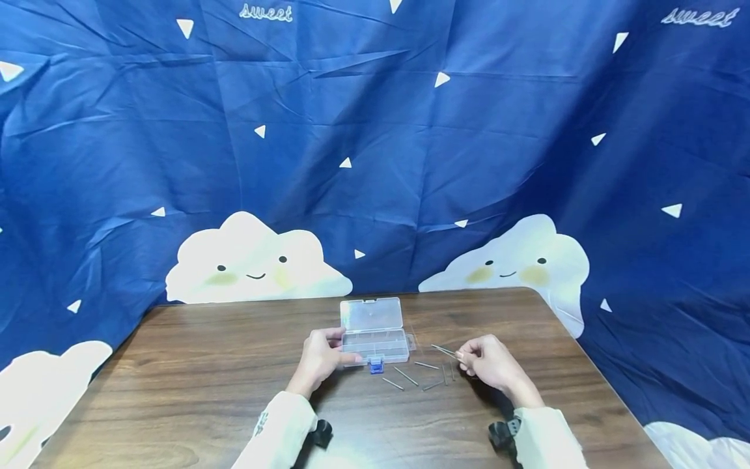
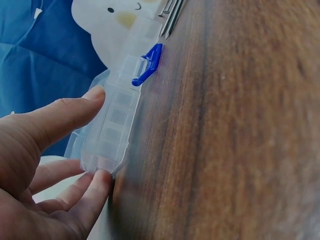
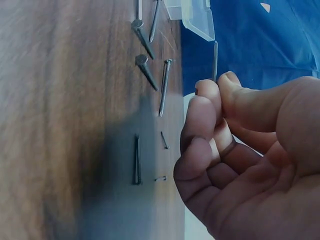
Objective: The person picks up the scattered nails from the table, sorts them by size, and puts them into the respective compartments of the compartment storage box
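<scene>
Right fingers (image 3: 200, 117) pinch a nail (image 3: 215, 62) (maybe two?) right of the box (image 1: 395, 357); I'd guess stiff, slick, grab mid-shank. Left fingers (image 2: 95, 200) hold box.

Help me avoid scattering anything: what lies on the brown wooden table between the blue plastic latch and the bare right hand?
Several thin grey metal nails lie between the latch and the right hand; the head view shows this.
</scene>
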Tool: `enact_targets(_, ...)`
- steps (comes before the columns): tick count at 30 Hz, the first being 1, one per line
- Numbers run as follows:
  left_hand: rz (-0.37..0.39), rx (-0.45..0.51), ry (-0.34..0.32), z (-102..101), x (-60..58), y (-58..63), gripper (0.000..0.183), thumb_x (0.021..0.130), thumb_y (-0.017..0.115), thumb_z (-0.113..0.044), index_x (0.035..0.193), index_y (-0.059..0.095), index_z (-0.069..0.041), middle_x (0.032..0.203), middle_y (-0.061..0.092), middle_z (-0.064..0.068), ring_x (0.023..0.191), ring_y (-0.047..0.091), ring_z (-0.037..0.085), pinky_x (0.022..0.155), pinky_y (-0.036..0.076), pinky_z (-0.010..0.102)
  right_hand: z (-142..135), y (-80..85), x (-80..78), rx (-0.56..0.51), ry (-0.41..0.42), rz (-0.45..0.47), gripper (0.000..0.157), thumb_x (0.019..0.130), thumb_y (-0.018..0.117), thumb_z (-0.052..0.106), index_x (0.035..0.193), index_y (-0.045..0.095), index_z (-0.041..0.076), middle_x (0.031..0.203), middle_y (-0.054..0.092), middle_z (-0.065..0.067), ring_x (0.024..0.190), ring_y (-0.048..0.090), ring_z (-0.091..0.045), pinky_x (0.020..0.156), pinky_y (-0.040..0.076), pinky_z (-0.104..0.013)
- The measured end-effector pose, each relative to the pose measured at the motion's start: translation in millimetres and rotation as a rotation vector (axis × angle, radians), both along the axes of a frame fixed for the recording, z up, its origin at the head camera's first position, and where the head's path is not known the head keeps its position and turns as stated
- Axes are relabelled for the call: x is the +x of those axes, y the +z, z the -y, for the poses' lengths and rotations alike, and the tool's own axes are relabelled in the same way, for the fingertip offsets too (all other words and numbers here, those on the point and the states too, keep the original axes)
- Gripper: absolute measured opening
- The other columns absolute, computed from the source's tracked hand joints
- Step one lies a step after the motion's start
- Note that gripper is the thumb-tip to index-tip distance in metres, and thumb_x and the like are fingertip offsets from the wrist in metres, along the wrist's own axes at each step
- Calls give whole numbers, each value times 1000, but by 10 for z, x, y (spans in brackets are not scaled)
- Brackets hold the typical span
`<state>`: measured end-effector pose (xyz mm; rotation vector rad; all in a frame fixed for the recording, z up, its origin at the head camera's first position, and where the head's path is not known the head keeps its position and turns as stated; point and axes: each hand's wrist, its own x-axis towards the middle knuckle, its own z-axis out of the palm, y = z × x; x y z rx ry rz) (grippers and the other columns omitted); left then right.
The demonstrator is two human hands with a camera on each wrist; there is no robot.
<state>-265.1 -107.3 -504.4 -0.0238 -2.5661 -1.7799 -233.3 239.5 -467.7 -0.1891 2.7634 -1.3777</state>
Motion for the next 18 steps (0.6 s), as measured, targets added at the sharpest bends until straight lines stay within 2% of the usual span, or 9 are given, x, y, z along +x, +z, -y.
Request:
enact_targets(11, 2, -18, 0, 14, -2, -21, 76, 60, 97, -8, 128, 66, 4, 122, 68, 18, 103, 66, 28, 80, 58, 34, 202, 31, -166, 3, 108, -30, 21, 95, 65, -1, 74, 67, -2, 65, 61, -3, 60, 59, -15, 56, 50, -24)
enact_targets(18, -2, -4, -11, 7, -4, -7, 76, 60, 97, -6, 128, 65, 5, 121, 68, 18, 102, 66, 28, 78, 58, 32, 320, 98, -261, 48, 102, -35, 21, 95, 66, 1, 74, 69, 0, 65, 63, -2, 60, 61, -16, 58, 51, -28)
